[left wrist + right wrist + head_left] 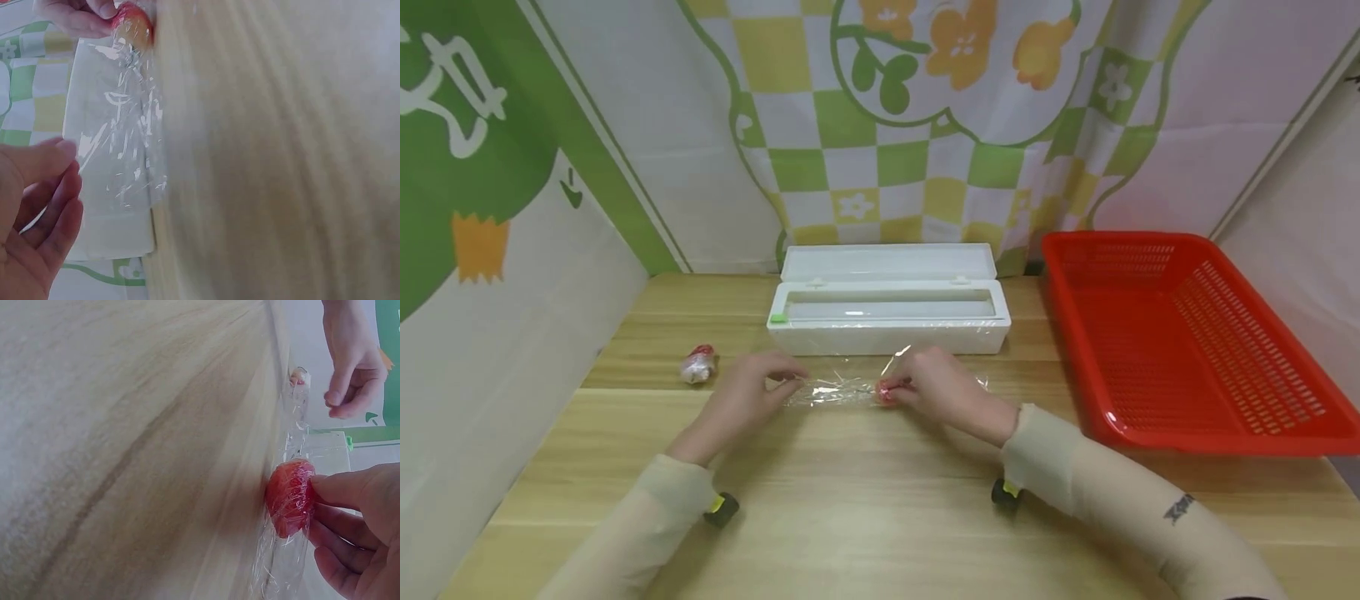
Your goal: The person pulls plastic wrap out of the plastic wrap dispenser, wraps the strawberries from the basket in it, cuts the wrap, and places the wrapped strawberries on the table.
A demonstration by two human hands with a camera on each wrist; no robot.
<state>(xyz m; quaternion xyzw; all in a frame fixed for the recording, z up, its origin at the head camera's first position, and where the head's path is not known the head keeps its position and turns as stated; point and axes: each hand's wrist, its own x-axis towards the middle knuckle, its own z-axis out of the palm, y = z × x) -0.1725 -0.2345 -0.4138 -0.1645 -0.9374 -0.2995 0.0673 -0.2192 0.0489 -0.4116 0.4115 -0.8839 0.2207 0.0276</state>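
Note:
My right hand (943,392) pinches a small red-and-yellow fruit (290,497) between thumb and fingers. Clear cling film (128,125) covers the fruit, and a crinkled length of it stretches left over the table. At that film's left end is my left hand (752,392), thumb and fingers loosely bent; I see nothing gripped between them. Further left lies another small red-and-white piece (697,365), wrapped in film. Behind both hands stands a white cling film dispenser (887,340) with its lid raised and a roll inside.
A red plastic basket (1078,358) with slotted walls occupies the right side of the wooden table (857,508). A green slider (778,318) sits at the dispenser's left end. Patterned cloth (895,167) hangs behind the table.

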